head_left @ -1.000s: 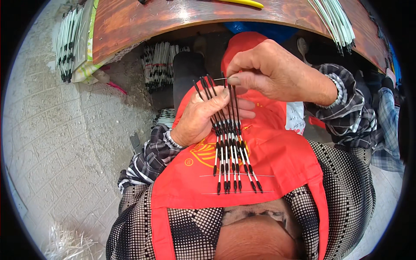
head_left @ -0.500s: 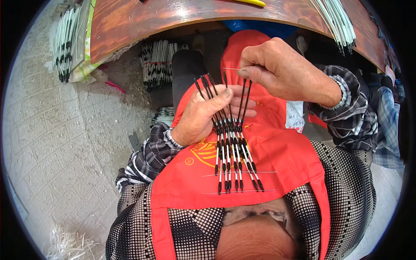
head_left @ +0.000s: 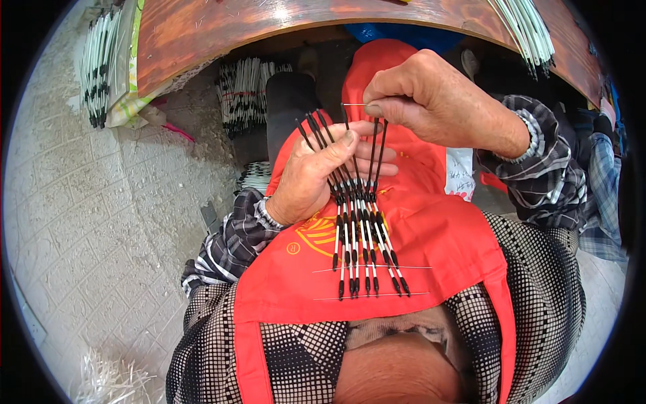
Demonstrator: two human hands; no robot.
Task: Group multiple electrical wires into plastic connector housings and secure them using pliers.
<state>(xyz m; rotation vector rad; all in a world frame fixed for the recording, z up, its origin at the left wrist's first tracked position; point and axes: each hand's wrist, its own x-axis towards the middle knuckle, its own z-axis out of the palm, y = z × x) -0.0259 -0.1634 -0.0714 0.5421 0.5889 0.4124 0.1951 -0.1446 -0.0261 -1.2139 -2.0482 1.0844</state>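
Head view: what's the left hand (head_left: 306,175) doing?

– Gripping the rods (head_left: 356,196), black and white, fanned out. Thumb pressed across them, fingers spread behind.

– Right hand (head_left: 434,101)?

– Thumb and index pinched on a thin wire (head_left: 354,104). Its left end is at the tip of one rod; can't tell whether it passes through. Two more rod tips sit just under the fingers.

– Where do the rods lie?

– Over the lap, against the red apron (head_left: 437,236). Black upper ends splay past the left thumb; they bunch mid-length, then fan again toward the chest. Two cross wires (head_left: 415,267) run over the near ends, one close to the tips.

– Around it?

– Brown table (head_left: 222,47) beyond the hands, pale bundle (head_left: 521,30) overhanging its right side. Black-and-white stack (head_left: 242,97) under the table. White strips (head_left: 111,377) on the floor, lower left. Co-worker's plaid sleeve (head_left: 601,188), far right.
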